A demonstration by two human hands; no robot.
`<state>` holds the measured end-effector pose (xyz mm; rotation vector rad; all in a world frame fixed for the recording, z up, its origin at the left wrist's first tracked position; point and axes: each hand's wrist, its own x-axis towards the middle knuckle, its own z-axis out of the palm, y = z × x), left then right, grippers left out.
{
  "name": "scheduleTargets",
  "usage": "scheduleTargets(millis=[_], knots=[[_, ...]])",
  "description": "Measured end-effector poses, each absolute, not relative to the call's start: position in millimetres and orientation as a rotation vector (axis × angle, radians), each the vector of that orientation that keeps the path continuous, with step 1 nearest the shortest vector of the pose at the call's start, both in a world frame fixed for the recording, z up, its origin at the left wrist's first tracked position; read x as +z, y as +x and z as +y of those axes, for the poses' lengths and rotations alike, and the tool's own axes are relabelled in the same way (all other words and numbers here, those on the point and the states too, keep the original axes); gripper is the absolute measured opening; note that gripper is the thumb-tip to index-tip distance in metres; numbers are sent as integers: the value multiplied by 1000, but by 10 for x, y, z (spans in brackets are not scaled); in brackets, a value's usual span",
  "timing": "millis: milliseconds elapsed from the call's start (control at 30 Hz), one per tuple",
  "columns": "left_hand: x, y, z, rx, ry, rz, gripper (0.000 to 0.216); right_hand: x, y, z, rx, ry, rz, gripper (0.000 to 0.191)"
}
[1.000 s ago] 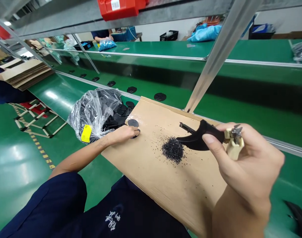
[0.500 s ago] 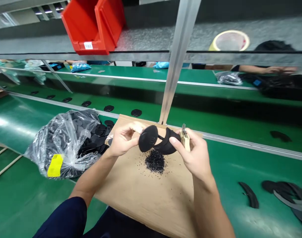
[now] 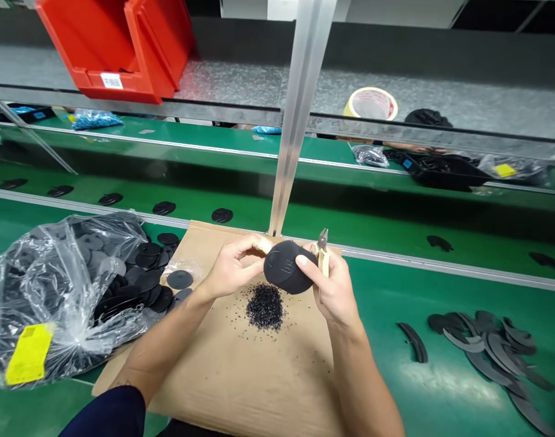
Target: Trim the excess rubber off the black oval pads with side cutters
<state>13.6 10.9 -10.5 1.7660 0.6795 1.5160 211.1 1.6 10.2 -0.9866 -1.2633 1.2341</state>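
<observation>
Disc pinched between left hand and right hand above chip pile, right hand also gripping cutters; trimmings should fall best centred over pile.

A pile of granules lies on the cardboard sheet, with the bag of discs at its left and curved strips at its right on the table.

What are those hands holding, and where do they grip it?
A black disc: left hand pinches its left edge, right hand its right edge, thumb on its face. The right hand also grips cutters by the handles.
</observation>
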Motion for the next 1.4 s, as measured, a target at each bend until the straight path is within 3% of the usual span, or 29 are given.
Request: scheduleTargets(millis=[500,700,900,1100,1300,1400], knots=[[-134,230,-12,1495,1875,976,25,128,2068,-8,1088,-1061,-1392,39],[-161,276,-27,1529,1870,990,24,173,2083,-23,1053,-1076,-1434,36],[-206,406,-7,1535,1645,869,37,195,2062,-64,906,-1064,-1471,30],[-167,387,-17,1548,1589,794,34,201,2031,-101,794,-1018,-1590,21],[-114,259,-14,1594,1995,848,20,228,2128,-90,487,-927,-1771,5],[-95,246,-21,1641,2156,826,23,229,2204,-67,328,-799,-1902,14]])
